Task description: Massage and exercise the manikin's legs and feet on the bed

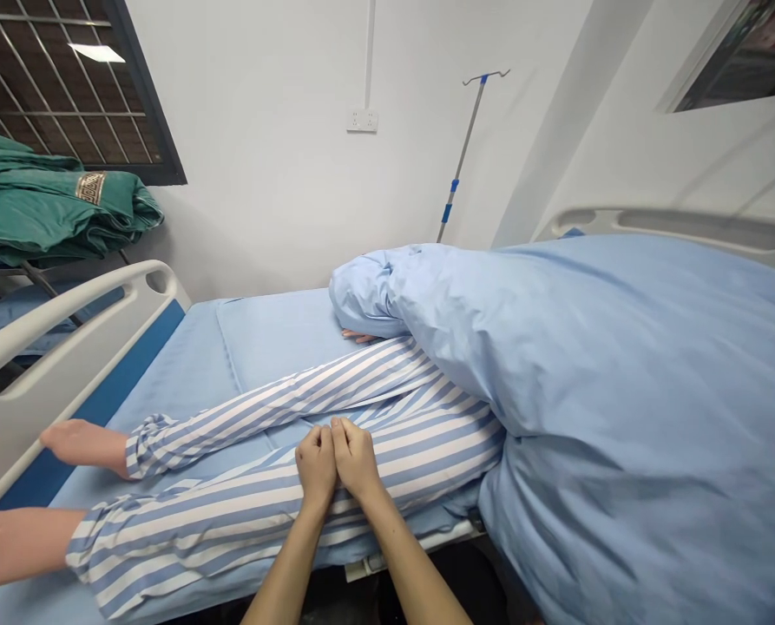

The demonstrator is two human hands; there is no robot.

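My left hand [317, 464] and my right hand [354, 456] are closed into fists, side by side and touching, with nothing showing in either. They are at the near thigh of a figure lying on the bed, on or just above the blue-and-white striped trousers [231, 512]; contact with the cloth cannot be told. The trouser cloth around them is not visibly pulled up. At the left, the figure's bare feet [91, 444] look smooth, like a manikin's. A light blue quilt [582, 347] covers the upper body, and part of a hand [357, 336] shows under its edge.
The bed's light blue sheet [276, 325] lies beneath the legs. A footboard [146, 304] stands at left, a bed rail or headboard [679, 227] at far right. Behind the bed rises an IV pole [469, 143]. Green folded cloth [55, 204] is piled beyond the footboard.
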